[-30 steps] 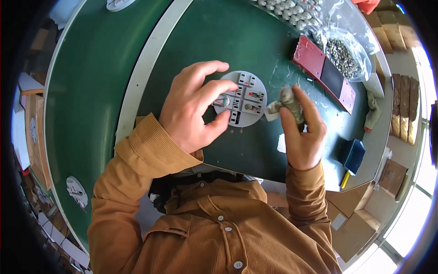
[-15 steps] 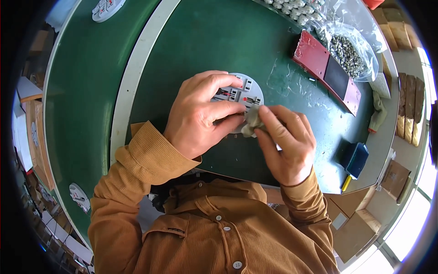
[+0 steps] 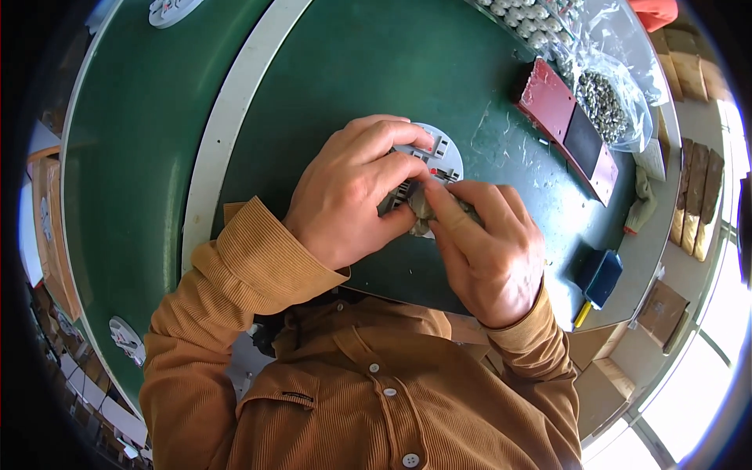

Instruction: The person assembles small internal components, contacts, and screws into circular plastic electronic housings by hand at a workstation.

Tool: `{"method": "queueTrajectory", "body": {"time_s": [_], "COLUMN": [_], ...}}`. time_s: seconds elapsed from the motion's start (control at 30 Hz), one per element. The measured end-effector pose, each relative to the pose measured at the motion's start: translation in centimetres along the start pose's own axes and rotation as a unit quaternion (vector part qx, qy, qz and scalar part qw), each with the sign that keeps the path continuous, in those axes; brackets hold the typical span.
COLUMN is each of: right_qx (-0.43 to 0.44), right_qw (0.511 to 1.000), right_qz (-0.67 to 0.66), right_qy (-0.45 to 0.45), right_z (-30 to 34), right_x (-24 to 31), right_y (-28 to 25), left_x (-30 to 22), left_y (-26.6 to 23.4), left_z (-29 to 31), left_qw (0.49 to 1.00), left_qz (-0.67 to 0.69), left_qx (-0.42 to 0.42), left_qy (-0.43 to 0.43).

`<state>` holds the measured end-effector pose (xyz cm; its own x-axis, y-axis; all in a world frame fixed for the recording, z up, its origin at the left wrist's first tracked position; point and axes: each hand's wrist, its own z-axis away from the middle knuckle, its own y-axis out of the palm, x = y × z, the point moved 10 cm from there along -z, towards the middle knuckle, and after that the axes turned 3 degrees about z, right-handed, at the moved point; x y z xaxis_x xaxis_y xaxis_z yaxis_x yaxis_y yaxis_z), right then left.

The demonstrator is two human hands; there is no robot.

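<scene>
A round pale plastic base with slots, metal contacts and a bit of red lies on the green bench before me. My left hand is curled over its left side, fingers gripping it and hiding much of it. In my right hand, thumb and fingers pinch a soft-looking grey-beige lump against the near edge of the base. What the lump is made of, I cannot make out. My left fingertips lie right beside it.
A red fixture with a dark panel stands on the right of the bench. Behind it are a plastic bag of small metal parts and several white pieces. A glove and a blue brush lie farther right. A white rail borders a green belt carrying similar bases.
My right hand has pressed the lump closer in, against my left fingertips. The left fingers have shifted slightly on the base. The whole view has turned a little.
</scene>
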<state>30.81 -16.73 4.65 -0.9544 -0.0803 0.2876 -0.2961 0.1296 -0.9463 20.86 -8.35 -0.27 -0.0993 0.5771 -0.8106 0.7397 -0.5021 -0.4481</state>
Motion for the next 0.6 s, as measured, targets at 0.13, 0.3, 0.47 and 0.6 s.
{"method": "queueTrajectory", "body": {"time_s": [0.13,0.3,0.47,0.6], "right_qx": [0.075,-0.156,-0.113,-0.029], "right_qw": [0.997,0.972,0.993,0.989], "right_qz": [0.011,-0.123,-0.046,-0.136], "right_qy": [0.0,0.128,0.003,-0.056], "right_z": [-1.4,3.4,1.1,-2.5], "right_x": [0.2,-7.1,-4.5,-0.5], "right_y": [0.4,0.0,-0.4,1.8], "left_x": [0.4,0.5,0.3,0.5], "left_y": [-0.1,0.2,0.5,-2.6], "left_z": [0.5,0.9,0.9,1.5], "left_qw": [1.0,1.0,0.999,1.0], "left_qz": [0.002,-0.021,-0.026,-0.026], "left_qx": [-0.013,0.007,0.006,0.013], "left_qy": [-0.014,0.018,0.019,-0.006]}}
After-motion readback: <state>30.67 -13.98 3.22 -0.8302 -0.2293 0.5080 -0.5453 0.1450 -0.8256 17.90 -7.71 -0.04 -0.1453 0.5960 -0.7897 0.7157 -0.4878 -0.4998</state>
